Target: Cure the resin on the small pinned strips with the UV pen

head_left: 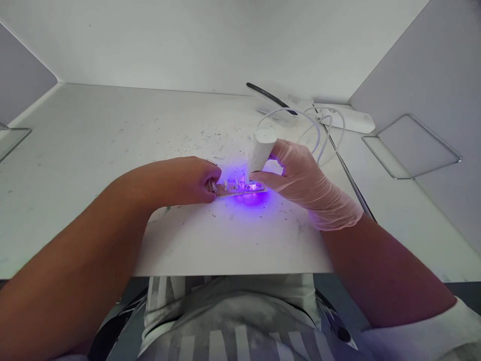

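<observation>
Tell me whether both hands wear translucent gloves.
No: a thin, translucent glove covers the right hand, which holds the white, tapered lamp, while the left hand, pinching the flat, pale strip, is bare.

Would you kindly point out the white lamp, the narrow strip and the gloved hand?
White lamp (260,153): head view, its body.
Narrow strip (241,192): head view, its near edge.
Gloved right hand (299,171): head view, its middle.

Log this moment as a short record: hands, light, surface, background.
Left hand: ungloved, gripping the left end of a thin flat strip bearing small pieces
Right hand: in a thin translucent glove, holding a white tapered handheld device
Light: violet glow around the strip's right part
Surface: speckled white tabletop
Background: thin white looped cable, long white box
</observation>
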Tool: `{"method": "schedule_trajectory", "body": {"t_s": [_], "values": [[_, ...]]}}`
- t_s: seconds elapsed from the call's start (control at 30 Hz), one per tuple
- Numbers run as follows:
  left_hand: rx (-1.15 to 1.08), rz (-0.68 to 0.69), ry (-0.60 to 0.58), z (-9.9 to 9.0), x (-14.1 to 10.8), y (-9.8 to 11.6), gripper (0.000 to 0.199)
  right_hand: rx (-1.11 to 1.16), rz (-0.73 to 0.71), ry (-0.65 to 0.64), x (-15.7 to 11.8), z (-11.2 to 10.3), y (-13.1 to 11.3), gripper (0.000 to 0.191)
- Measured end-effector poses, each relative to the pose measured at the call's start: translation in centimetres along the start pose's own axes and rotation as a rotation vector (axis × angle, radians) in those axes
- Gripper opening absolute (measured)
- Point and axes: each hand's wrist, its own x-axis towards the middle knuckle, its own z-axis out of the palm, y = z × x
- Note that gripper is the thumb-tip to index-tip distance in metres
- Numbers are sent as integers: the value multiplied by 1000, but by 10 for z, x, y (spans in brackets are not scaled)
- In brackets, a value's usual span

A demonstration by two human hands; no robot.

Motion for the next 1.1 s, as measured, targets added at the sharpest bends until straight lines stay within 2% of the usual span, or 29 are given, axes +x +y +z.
{"method": "schedule_trajectory", "body": {"t_s": [0.43,0.7,1.1], "values": [[-37,11,12,0,0,0,11,0,-16,-2,0,-1,2,7],[-14,-52,-53,-4,-2,6,11,16,-33,1,-1,0,4,7],[-11,-21,-42,-3,-2,3,13,0,-17,-2,-1,0,3,9]]}}
